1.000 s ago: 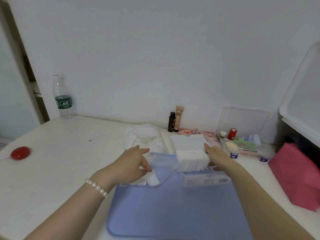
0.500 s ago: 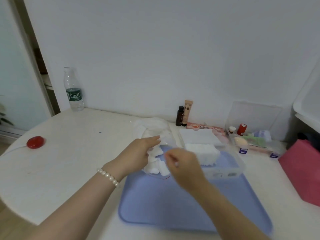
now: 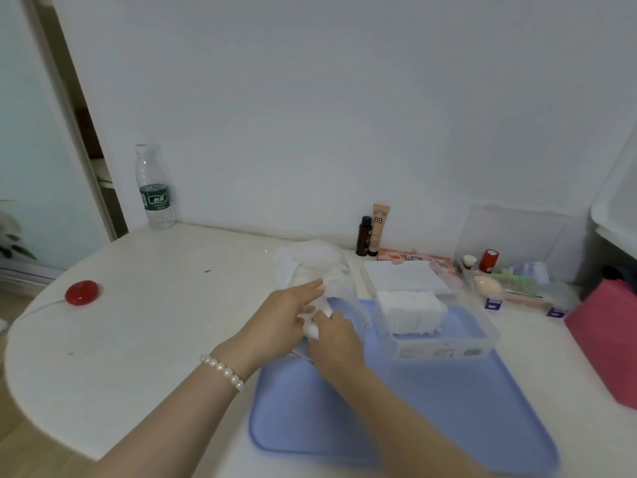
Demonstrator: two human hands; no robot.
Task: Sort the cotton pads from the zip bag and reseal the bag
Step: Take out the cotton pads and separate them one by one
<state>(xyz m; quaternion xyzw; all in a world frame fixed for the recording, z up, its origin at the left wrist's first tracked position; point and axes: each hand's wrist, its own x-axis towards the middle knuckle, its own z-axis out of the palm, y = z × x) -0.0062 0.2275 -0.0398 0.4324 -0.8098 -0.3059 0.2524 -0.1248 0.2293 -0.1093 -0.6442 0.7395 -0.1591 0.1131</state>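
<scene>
Head view: left hand (image 3: 281, 322) holds mouth of zip bag (image 3: 319, 270), fingers fairly straight along film. Right hand (image 3: 336, 339) just beside it, fingers curled, seems to pinch cotton pads (image 3: 312, 328) at bag opening; exact grip hidden. Bag lies beyond both hands, partly on blue tray (image 3: 396, 408). Clear box (image 3: 444, 346) with pad stack (image 3: 410, 310) to right of right hand. Advice: keep bag mouth wide, take small bunch, pull slowly, lay flat on stack.
</scene>
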